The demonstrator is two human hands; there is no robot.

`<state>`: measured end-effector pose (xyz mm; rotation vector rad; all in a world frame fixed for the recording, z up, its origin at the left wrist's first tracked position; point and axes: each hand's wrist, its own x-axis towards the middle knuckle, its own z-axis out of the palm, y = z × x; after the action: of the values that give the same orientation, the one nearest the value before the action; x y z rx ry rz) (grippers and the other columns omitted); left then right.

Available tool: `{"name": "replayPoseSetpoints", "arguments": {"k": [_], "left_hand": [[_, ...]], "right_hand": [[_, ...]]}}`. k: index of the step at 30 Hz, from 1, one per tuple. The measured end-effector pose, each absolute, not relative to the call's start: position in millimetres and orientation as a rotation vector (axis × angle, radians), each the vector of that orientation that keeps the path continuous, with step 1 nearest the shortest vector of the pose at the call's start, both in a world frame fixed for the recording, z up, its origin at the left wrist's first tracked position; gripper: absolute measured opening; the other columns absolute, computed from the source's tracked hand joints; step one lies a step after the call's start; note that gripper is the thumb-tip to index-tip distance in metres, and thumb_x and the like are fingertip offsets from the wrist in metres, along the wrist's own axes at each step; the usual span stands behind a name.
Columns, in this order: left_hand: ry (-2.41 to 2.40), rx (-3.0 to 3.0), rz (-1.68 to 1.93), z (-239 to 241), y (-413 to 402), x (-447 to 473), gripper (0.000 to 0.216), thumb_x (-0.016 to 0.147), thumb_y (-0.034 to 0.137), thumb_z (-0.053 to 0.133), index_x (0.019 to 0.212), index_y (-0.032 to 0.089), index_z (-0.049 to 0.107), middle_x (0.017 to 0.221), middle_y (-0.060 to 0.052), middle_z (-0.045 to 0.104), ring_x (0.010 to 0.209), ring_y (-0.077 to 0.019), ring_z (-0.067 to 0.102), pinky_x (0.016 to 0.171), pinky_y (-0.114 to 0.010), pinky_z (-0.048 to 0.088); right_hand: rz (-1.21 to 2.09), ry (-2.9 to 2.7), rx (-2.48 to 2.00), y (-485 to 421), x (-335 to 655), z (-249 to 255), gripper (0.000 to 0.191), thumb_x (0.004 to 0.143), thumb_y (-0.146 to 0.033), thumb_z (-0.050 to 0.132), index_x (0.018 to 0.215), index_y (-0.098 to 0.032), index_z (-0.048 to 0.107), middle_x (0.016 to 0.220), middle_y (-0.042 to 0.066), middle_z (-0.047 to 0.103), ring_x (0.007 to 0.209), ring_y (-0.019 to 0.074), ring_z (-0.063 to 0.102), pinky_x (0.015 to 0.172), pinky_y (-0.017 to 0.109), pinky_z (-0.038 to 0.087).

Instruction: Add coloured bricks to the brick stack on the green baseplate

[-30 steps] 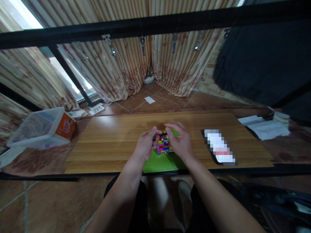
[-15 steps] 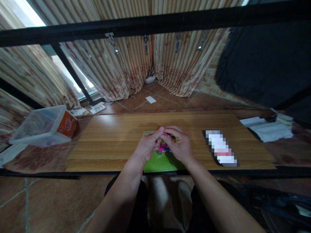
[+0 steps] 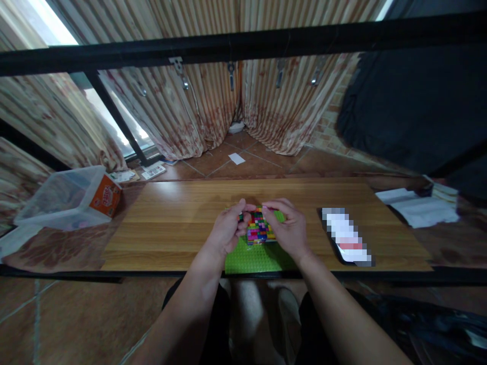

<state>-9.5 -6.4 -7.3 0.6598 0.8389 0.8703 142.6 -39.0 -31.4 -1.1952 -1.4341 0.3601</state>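
A block of many-coloured toy building bricks stands on a green studded baseplate at the front of the table. On its left side is my left hand, fingers curled, with a small dark green toy brick showing between them. My right hand reaches over the block from the right. Its thumb and forefinger come together at the far edge of the block, on something too small to make out. My right hand covers part of the block's right side.
The bricks lie on a long wooden table. A phone with a blurred screen rests to the right. Left of the table stands a clear plastic bin with an orange label. Papers lie off the right end, and a dark rail crosses beyond.
My hands have drawn apart from where their fingertips met above the block. The left moved slightly left, the right slightly right, uncovering more of the bricks' top.
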Motion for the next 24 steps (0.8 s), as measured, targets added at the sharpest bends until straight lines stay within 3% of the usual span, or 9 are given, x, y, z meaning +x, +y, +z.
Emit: {"name": "replayPoseSetpoints", "arguments": {"k": [7, 12, 18, 24], "left_hand": [[0.951, 0.432, 1.045, -9, 1, -12, 0.011, 0.080, 0.020, 0.057, 0.084, 0.010, 0.062, 0.058, 0.003, 0.048, 0.040, -0.0018, 0.033, 0.036, -0.014, 0.018], [1.007, 0.319, 1.107, -9, 3, -11, 0.012, 0.075, 0.009, 0.053, 0.084, 0.009, 0.061, 0.060, -0.001, 0.055, 0.044, -0.0043, 0.042, 0.038, -0.014, 0.026], [0.995, 0.292, 1.133, -10, 2, -9, 0.015, 0.073, 0.005, 0.050, 0.083, 0.008, 0.061, 0.061, -0.002, 0.055, 0.046, -0.0052, 0.045, 0.039, -0.014, 0.030], [0.987, 0.337, 1.129, -9, 0, -10, 0.017, 0.071, 0.005, 0.050, 0.082, 0.008, 0.063, 0.063, -0.002, 0.056, 0.047, -0.0048, 0.044, 0.040, -0.014, 0.030]], "right_hand": [[0.452, -1.239, -1.329, -37, 157, -32, 0.015, 0.082, -0.032, 0.063, 0.088, -0.023, 0.072, 0.086, 0.003, 0.072, 0.079, 0.0180, 0.066, 0.075, 0.033, 0.051], [0.498, -1.160, -1.368, -38, 166, -34, 0.018, 0.080, -0.036, 0.066, 0.090, -0.023, 0.073, 0.088, 0.004, 0.074, 0.080, 0.0199, 0.067, 0.077, 0.036, 0.052], [0.546, -1.318, -1.425, -39, 168, -32, 0.020, 0.083, -0.039, 0.063, 0.088, -0.022, 0.073, 0.089, 0.005, 0.073, 0.083, 0.0212, 0.066, 0.079, 0.037, 0.051], [0.490, -1.538, -1.411, -35, 167, -39, 0.019, 0.083, -0.039, 0.063, 0.084, -0.025, 0.074, 0.105, 0.006, 0.066, 0.102, 0.0226, 0.061, 0.094, 0.043, 0.044]]}}
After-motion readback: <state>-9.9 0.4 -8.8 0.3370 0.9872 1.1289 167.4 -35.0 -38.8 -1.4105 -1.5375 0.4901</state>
